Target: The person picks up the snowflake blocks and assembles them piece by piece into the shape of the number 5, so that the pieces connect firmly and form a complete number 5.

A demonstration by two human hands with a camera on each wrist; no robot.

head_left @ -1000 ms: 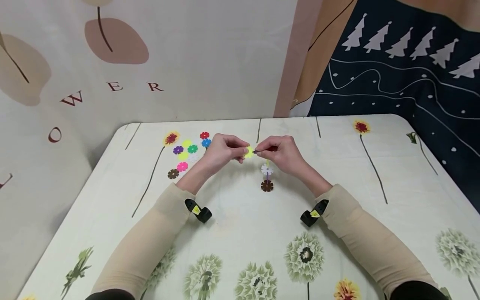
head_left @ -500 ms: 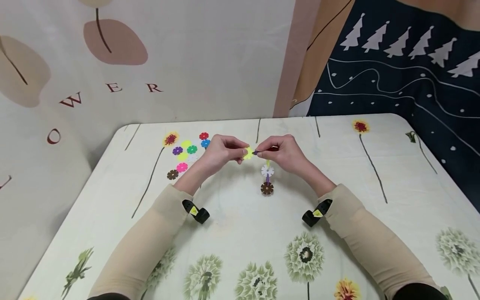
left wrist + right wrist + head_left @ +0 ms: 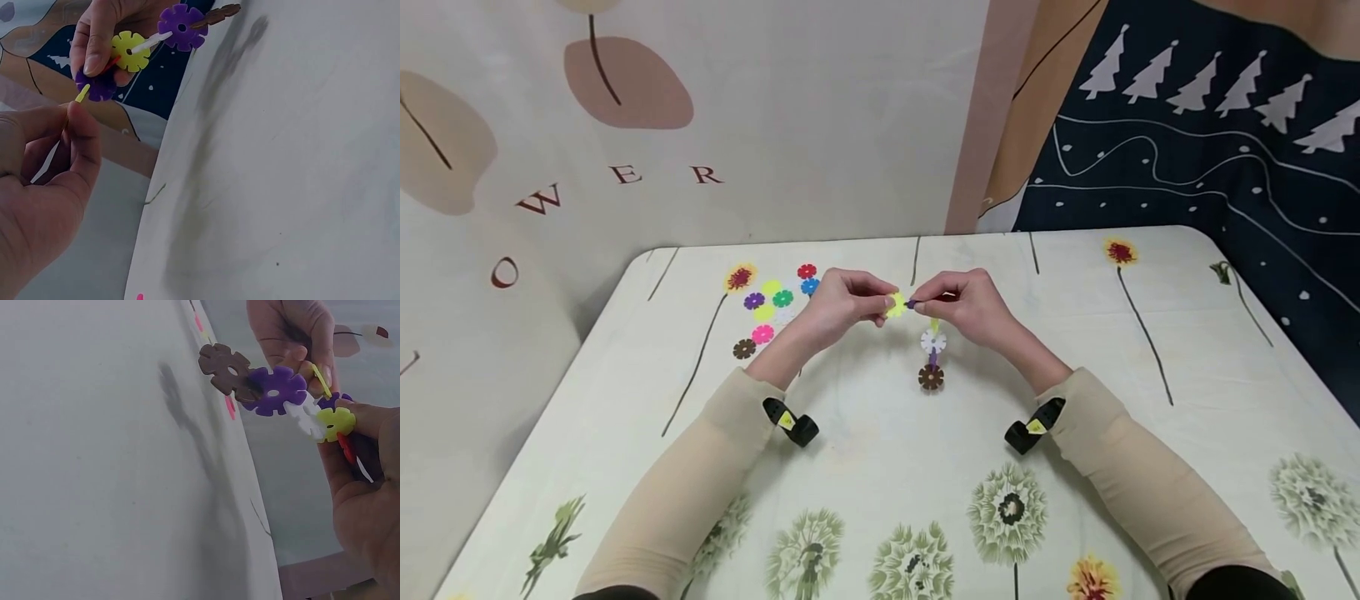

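My left hand (image 3: pixel 842 304) pinches a yellow snowflake disc (image 3: pixel 896 305) between thumb and fingertips. In the left wrist view this yellow disc stands edge-on against a purple disc (image 3: pixel 100 86), right at its notched rim. My right hand (image 3: pixel 966 307) grips that purple disc at one end of a chain of interlocked discs. From there the chain has a red disc (image 3: pixel 346 449), a yellow one (image 3: pixel 334 423), a white one (image 3: pixel 305 417), another purple one (image 3: pixel 275 392) and a brown disc (image 3: pixel 228 370) at the far end. The chain hangs below my right hand above the table.
Several loose snowflake discs lie to the left of my left hand, among them a pink (image 3: pixel 763 334), a brown (image 3: pixel 744 349), a green (image 3: pixel 782 298) and a red one (image 3: pixel 807 271). The flower-printed tablecloth (image 3: pixel 865 467) runs back to a fabric-covered wall (image 3: pixel 820 117).
The hands keep almost the same place, with the yellow disc held against the purple one. The hanging chain's brown end has swung slightly lower and toward the viewer.
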